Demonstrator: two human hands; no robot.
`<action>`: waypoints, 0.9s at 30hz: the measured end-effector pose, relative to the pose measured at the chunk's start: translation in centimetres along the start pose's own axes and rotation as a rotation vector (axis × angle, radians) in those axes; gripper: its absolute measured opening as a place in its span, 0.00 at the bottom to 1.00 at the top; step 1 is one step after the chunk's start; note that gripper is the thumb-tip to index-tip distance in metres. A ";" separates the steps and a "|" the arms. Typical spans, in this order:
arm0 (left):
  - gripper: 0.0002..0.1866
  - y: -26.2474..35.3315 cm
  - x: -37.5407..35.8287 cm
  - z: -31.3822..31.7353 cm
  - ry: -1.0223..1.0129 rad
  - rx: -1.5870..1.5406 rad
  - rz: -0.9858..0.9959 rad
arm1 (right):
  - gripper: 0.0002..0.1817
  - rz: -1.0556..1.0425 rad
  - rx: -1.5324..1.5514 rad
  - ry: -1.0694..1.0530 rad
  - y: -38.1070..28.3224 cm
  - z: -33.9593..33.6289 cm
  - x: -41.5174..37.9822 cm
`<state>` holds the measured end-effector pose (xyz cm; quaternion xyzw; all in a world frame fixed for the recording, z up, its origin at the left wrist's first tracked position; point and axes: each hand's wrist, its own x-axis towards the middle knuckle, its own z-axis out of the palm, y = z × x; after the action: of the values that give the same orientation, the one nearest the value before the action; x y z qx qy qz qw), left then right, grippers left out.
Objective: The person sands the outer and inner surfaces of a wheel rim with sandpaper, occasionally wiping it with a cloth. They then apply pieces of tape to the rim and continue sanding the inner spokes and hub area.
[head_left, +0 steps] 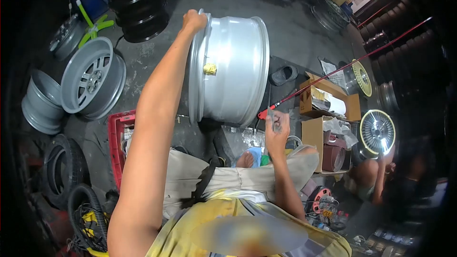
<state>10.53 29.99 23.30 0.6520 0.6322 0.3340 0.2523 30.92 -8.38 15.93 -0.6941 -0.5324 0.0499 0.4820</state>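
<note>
A silver wheel rim [233, 66] stands in front of my legs, its barrel facing me. A lumpy yellow patch [210, 69] sits on the barrel near its left lip. With the arm stretched out, my left hand [194, 20] is closed over the upper left lip of the rim. My right hand [277, 126] is closed below the rim's lower right, fingers pinching a small grey flat piece [273, 120] whose kind I cannot tell. Just left of those fingers lies the red end piece [263, 113] of a long red line that runs up to the right.
More wheel rims [93, 78] stand at left, near a black stack [138, 7]. A red crate [116, 154] is beside my left leg. Cardboard boxes [312, 140] and a dark sandal [284, 75] lie at right. Another person's hand [382, 162] is by a spoked wheel [377, 132].
</note>
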 end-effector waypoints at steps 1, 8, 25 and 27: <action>0.25 -0.1 -0.1 0.1 0.029 0.032 0.029 | 0.07 0.022 0.052 0.040 -0.8 0.0 1.0; 0.25 -0.4 -0.4 -0.4 0.001 0.031 0.034 | 0.14 0.199 0.362 0.007 0.2 2.6 4.5; 0.19 -1.9 -7.8 -1.1 0.174 -0.036 0.239 | 0.32 0.345 -0.129 -0.619 -2.2 11.6 32.3; 0.19 -2.1 -6.6 -0.9 0.167 -0.029 0.240 | 0.32 0.290 -0.129 -0.583 0.1 11.8 30.6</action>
<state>8.66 23.47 21.53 0.6889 0.5637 0.4241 0.1666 37.18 22.98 23.21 -0.7484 -0.5456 0.2808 0.2520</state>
